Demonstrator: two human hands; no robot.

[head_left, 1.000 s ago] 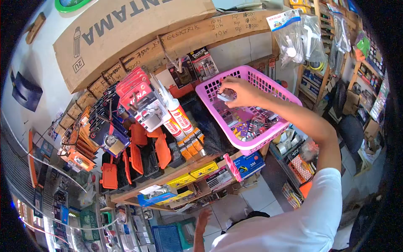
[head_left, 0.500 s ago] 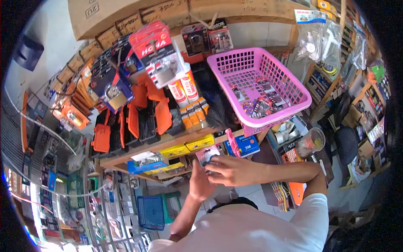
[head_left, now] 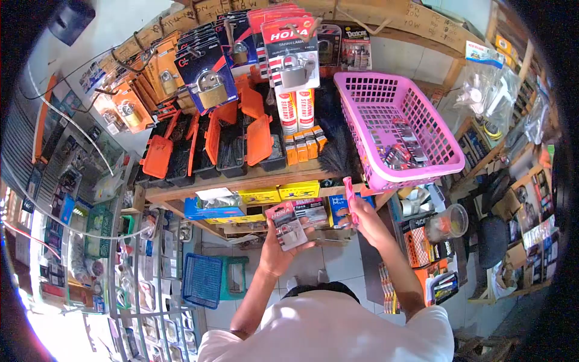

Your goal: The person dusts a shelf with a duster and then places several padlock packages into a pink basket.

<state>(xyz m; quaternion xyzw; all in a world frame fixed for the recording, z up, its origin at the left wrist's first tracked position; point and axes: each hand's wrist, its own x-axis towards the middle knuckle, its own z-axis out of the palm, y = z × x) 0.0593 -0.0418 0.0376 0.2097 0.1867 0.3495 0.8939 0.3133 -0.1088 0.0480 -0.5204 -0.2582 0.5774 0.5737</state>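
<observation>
My left hand (head_left: 275, 256) holds a padlock in a red-and-white HONA blister card (head_left: 286, 227), with the thumb over the card's edge and the fingers behind it. To the right, my right hand (head_left: 369, 221) is closed round the lower part of a pink handle (head_left: 350, 196) in front of the shelf edge. Black bristles (head_left: 339, 158), like a duster's head, lie on the shelf just above that handle. More HONA padlock cards (head_left: 291, 51) hang on a hook over the shelf.
A pink plastic basket (head_left: 403, 178) with packaged items stands on the shelf's right. Black bins with orange lids (head_left: 158, 157) and sealant tubes (head_left: 304, 111) fill the left. Below are boxes; a blue crate (head_left: 202, 280) and green stool (head_left: 234, 274) stand on the floor.
My hands have moved apart. The left now shows the padlock card face up, while the right has left it and gone to the pink handle. The view has shifted.
</observation>
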